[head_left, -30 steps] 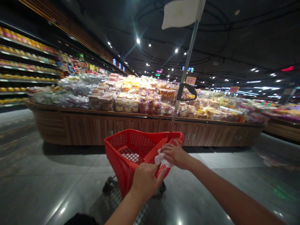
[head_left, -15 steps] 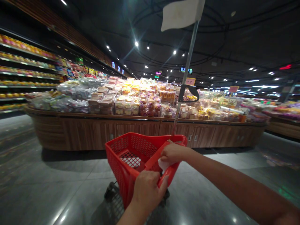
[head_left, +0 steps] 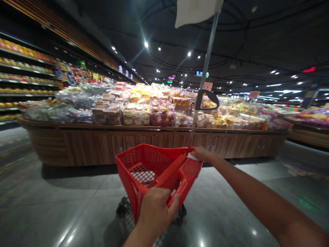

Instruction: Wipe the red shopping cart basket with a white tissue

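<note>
A red plastic shopping cart (head_left: pixel 128 175) with a mesh-bottomed basket stands in front of me, with nothing lying in the part of the basket I can see. My left hand (head_left: pixel 158 206) is closed around the near end of its red handle, thumb over the top. At the far end of the handle panel (head_left: pixel 190 168), my right hand (head_left: pixel 202 153) presses a white cloth (head_left: pixel 192 156), perhaps a wipe, against the red plastic. Its fingers are bent over the cloth and partly hidden. A metal pole (head_left: pixel 209 48) rises behind that corner, bearing a pale flag (head_left: pixel 196 12) and a dark loop (head_left: pixel 197 100).
Beyond the cart runs a long wooden display counter (head_left: pixel 149 135) heaped with bagged bread and packaged baked goods (head_left: pixel 163 111). Stocked shelves (head_left: pixel 25 80) line the left side. Another display (head_left: pixel 312 132) stands at the right. The grey floor (head_left: pixel 74 206) is shiny.
My right hand has slid the white cloth away from me, from the middle of the handle panel to its far end. My left hand keeps its grip. The view has shifted slightly.
</note>
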Tool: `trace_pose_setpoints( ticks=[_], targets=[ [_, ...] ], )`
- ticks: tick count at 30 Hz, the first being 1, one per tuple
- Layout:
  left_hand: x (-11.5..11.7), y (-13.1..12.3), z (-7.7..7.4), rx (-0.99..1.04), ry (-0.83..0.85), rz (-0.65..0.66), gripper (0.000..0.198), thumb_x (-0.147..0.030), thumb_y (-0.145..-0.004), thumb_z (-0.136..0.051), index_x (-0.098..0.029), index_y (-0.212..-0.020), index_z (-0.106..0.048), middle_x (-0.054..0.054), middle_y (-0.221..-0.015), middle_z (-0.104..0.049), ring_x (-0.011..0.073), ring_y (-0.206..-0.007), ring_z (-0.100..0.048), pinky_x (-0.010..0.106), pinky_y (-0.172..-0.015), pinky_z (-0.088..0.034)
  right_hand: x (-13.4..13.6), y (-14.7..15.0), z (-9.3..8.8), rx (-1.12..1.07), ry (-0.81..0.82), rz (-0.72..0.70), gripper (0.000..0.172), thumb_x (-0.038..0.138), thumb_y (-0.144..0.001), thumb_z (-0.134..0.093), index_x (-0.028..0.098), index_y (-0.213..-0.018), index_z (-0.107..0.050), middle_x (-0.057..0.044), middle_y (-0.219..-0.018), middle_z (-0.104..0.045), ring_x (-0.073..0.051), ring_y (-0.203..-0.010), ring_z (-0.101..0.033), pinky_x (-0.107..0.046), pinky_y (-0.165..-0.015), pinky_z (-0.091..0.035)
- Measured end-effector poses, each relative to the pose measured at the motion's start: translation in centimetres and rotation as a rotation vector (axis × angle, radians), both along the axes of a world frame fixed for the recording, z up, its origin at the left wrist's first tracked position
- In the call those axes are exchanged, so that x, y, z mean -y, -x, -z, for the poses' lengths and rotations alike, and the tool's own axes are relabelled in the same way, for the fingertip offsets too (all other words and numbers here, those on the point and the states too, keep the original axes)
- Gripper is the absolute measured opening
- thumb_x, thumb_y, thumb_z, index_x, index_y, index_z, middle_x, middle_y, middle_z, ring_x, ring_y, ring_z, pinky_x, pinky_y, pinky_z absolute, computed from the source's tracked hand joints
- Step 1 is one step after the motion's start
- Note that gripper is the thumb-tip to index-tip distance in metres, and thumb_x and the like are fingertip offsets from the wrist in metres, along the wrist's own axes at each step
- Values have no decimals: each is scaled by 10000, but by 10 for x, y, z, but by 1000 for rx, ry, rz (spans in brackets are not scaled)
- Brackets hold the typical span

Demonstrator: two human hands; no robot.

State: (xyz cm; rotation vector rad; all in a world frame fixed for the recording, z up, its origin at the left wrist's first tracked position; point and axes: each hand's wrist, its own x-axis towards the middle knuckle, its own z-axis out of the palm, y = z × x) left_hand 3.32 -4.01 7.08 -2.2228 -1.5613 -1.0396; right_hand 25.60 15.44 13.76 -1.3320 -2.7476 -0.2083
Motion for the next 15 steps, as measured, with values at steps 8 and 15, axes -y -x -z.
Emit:
trace_pose_setpoints(
  ticks=[8, 15],
  targets=[
    [-7, 2, -2, -9, -14, -19, 370, -391, -833, -468, -191, -534, -554, 21, -549, -614, 148, -554, -566, 266, -558, -366, 64, 23, 22, -295, -106, -14, 397, 265, -967, -244, 217, -1162, -587, -60, -1207, -612, -198, -1137, -528, -447, -1028, -265],
    [-5, 4, -3, -27, -4, -8, 370, -397, -839, -461, -194, -544, -554, 23, -558, -618, 146, -565, -574, 254, -561, -384, 134, 41, 75, -595, -410, -79, 426, 203, -924, -328, 268, -1334, -425, -41, -1354, -491, -186, -1270, -406, -510, -1099, 35]
  ],
)
